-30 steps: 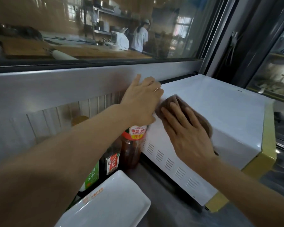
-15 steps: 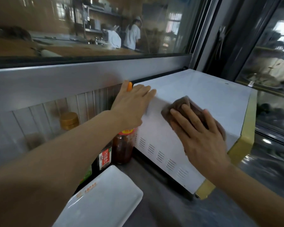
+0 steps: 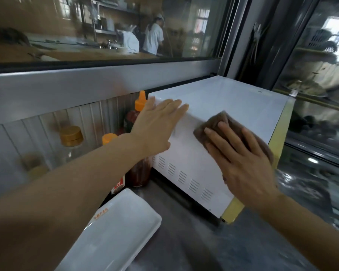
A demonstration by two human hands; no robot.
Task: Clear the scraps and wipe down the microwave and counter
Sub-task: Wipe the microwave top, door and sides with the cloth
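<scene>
A white microwave [image 3: 233, 98] with a yellow front edge stands on the grey counter [image 3: 194, 241]. My right hand [image 3: 243, 163] presses a brown cloth [image 3: 217, 122] flat against the upper edge of the microwave's left side, fingers straight and spread. My left hand [image 3: 157, 128] rests flat with straight fingers on the microwave's rear left corner. Most of the cloth is hidden under my right hand.
Sauce bottles with orange caps [image 3: 140, 102] and a gold-lidded jar [image 3: 70, 135] stand left of the microwave against the ribbed wall. A white rectangular tray [image 3: 114, 231] lies on the counter in front. Behind a glass window, a person [image 3: 154, 36] works in a kitchen.
My right hand has slid the cloth along the microwave's top-left edge toward the front. My left hand has flattened and stayed at the rear corner. The camera has shifted slightly.
</scene>
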